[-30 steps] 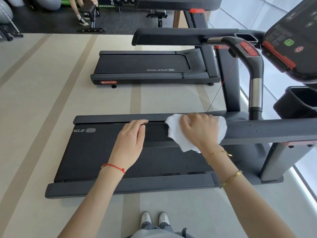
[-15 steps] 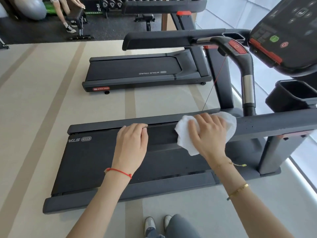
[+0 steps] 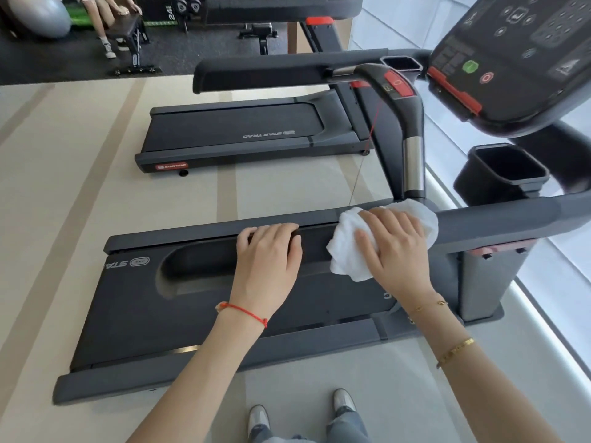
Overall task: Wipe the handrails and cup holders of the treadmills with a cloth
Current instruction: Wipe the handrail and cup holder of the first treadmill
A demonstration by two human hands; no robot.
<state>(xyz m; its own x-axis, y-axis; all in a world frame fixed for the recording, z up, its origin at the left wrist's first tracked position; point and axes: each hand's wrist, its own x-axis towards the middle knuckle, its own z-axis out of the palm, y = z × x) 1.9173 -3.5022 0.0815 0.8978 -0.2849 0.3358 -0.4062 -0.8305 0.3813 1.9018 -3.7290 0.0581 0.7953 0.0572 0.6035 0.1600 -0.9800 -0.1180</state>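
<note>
Beige floor (image 3: 80, 193) with darker stripes spreads under me, meeting a strip of black rubber flooring (image 3: 179, 63) at the far end. Back there I see a grey exercise ball (image 3: 38, 14), a small bench (image 3: 126, 30) and a dumbbell rack (image 3: 192, 4). Daylight pours through the window (image 3: 550, 298) on my right.

"STAR TRAC" upside down on far treadmill deck (image 3: 236, 129), red "STAR TRAC" badge (image 3: 171, 166) on its end, "24" on rack (image 3: 171, 12)
</note>
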